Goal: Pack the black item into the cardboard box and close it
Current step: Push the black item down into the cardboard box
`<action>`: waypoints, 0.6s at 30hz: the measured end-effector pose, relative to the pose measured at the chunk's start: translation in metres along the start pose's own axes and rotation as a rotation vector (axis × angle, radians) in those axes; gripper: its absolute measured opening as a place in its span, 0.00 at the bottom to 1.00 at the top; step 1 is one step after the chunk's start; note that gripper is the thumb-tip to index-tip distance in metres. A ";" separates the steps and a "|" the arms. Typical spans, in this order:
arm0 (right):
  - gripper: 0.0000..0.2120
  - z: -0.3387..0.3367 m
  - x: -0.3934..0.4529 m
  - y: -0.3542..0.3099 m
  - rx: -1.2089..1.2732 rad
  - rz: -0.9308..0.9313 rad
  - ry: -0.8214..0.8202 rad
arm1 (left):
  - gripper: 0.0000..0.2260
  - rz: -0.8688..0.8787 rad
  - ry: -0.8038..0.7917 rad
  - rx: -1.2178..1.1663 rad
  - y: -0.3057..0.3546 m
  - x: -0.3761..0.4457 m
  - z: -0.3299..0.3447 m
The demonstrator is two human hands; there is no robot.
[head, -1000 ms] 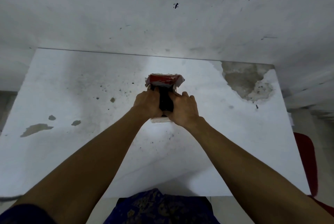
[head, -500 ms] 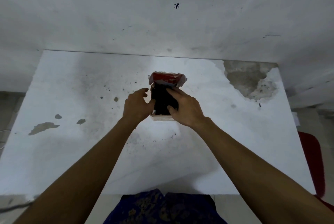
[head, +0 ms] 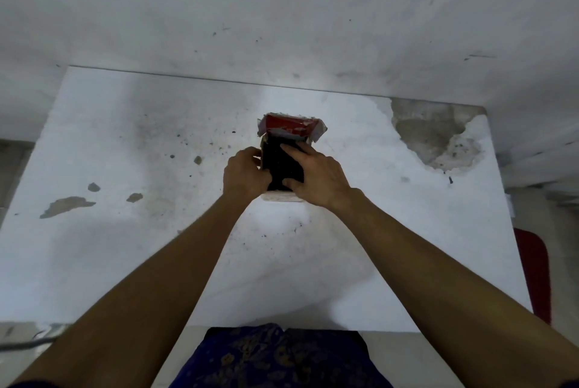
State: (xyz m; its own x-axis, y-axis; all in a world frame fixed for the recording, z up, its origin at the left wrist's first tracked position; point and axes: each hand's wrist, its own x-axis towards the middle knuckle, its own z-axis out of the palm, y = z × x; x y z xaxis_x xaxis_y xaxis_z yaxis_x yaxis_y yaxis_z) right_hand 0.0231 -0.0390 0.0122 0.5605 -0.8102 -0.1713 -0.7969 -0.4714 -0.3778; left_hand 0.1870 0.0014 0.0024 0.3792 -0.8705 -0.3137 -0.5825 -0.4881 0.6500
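Observation:
A small cardboard box with a red lid flap raised at its far end rests on the white table, near the middle. The black item lies inside the box's opening, flat and dark. My left hand grips the box's left side, fingers curled against the black item's edge. My right hand lies over the right side, with fingers spread on top of the black item and the thumb at its near end. The box's near edge shows pale below my hands.
The table's surface is stained, with chipped grey patches at the left and a large bare patch at the far right corner. A white wall stands directly behind the table. A red chair sits off the table's right edge.
My left hand, which had come off the box half a second ago, has returned to its left side. My right hand has spread flatter over the black item.

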 end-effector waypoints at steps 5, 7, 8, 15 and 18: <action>0.42 -0.007 0.008 0.003 -0.094 0.002 -0.101 | 0.21 -0.035 -0.018 0.016 0.002 0.002 -0.001; 0.40 -0.006 0.011 0.000 -0.128 0.010 -0.095 | 0.21 -0.034 -0.012 0.029 0.003 0.001 0.001; 0.39 -0.005 0.012 -0.003 -0.134 0.015 -0.087 | 0.21 -0.031 -0.009 0.034 0.003 0.001 0.001; 0.43 -0.006 0.016 -0.009 0.010 0.072 -0.118 | 0.21 -0.020 -0.026 0.008 0.000 0.000 0.002; 0.42 -0.005 0.020 -0.011 -0.039 0.095 -0.124 | 0.20 -0.011 -0.027 0.005 0.000 0.000 0.002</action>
State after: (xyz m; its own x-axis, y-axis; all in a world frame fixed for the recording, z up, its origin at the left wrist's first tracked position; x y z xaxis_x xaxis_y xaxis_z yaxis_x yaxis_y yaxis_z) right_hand 0.0422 -0.0516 0.0177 0.5037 -0.8039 -0.3163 -0.8545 -0.4098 -0.3192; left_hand 0.1854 0.0014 0.0009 0.3668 -0.8662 -0.3394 -0.5816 -0.4982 0.6430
